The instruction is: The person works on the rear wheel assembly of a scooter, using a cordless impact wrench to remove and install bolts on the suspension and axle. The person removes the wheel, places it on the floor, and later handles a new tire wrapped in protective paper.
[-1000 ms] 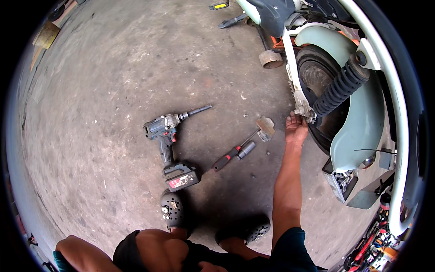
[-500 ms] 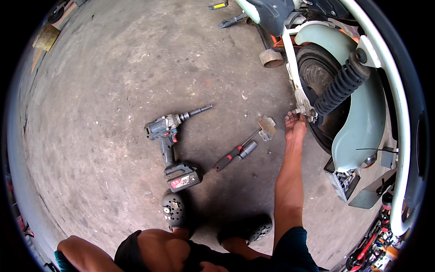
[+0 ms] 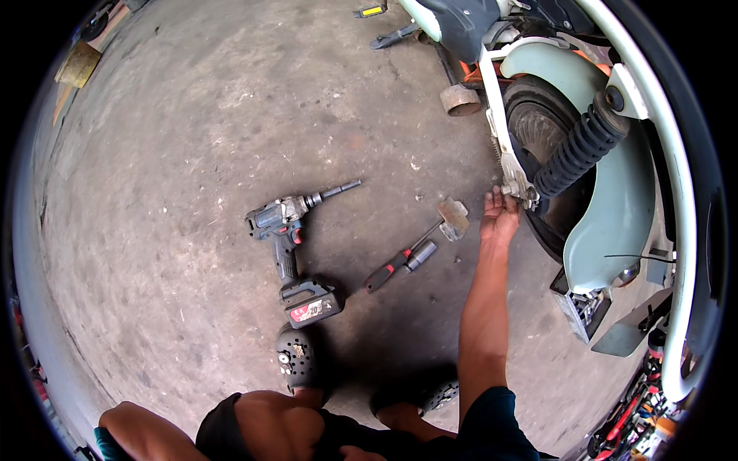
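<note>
Evidently the right hand (image 3: 500,223) is up at the vehicle's rear wheel (image 3: 534,119), toward the right edge of the floor (image 3: 177,169), palm upward and fingers loosely bent beside a metal fitting (image 3: 510,188) at the lower end of the white arm (image 3: 496,107) — whether it grips that fitting, I cannot tell. The left hand (image 3: 360,454) seems to show as a sliver at the lower edge of view, too cut off to tell its state. Beside the fitting slants a black coil shock absorber (image 3: 580,150), with a pale green mudguard (image 3: 611,219) behind it. A cordless power tool (image 3: 284,230) lies near the floor's middle, its long socket angled up and right. Between it and the right hand lie a red-and-black screwdriver (image 3: 388,270), a grey socket (image 3: 420,257) just beside it and a rusty metal piece (image 3: 453,218). Loose tools (image 3: 630,407) crowd the floor's lower right corner.
</note>
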`<state>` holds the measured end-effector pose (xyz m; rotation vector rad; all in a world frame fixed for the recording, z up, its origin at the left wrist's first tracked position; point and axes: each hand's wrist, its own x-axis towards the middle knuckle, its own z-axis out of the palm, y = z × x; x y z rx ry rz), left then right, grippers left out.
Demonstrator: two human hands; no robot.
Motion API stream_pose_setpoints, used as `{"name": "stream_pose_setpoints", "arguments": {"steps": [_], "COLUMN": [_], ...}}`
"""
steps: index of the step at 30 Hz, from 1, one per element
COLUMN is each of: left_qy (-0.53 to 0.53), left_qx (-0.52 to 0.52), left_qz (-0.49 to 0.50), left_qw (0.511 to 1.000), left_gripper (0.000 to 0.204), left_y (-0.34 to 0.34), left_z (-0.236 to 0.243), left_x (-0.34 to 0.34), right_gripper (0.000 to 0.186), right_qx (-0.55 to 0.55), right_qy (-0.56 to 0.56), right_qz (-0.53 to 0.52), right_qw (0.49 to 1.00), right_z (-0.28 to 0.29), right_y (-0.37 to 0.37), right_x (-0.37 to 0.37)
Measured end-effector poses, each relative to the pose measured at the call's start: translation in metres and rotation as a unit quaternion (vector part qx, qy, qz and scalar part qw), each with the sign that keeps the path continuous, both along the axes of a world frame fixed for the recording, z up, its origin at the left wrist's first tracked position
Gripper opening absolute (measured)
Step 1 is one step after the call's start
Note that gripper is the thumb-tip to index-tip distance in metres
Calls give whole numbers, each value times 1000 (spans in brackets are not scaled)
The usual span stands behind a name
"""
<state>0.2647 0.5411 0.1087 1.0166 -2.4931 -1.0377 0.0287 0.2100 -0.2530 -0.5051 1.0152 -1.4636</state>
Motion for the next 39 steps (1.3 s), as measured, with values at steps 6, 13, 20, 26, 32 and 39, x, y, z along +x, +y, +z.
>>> {"name": "stream_pose_setpoints", "arguments": {"steps": [6, 13, 20, 26, 32, 39], "left_qy": [-12, -15, -17, -7, -1, 2], "left_qx": [-8, -26, -14, -9, 9, -8], "left_qz": [-20, -14, -49, -69, -40, -30], "left_qw": [1000, 999, 999, 998, 999, 1000], "left_gripper": [26, 27, 35, 35, 34, 34], "left_y": [-1, -2, -7, -12, -5, -4], "left_z": [-1, -1, -1, 0, -2, -1], "left_x": [-2, -4, -3, 0, -4, -2], "right_gripper": [22, 17, 22, 23, 23, 21], "right_qx": [-5, 33, 53, 41, 39, 28], "right_qy": [-77, -137, -83, -62, -94, -89], "right_qz": [84, 83, 35, 93, 105, 70], "right_qw": [993, 987, 995, 993, 989, 993], "right_z": [-22, -4, -4, -9, -5, -13], "right_y": [-17, -12, -10, -25, -10, -13], "right_x": [-44, -35, -26, -39, -27, -27]}}
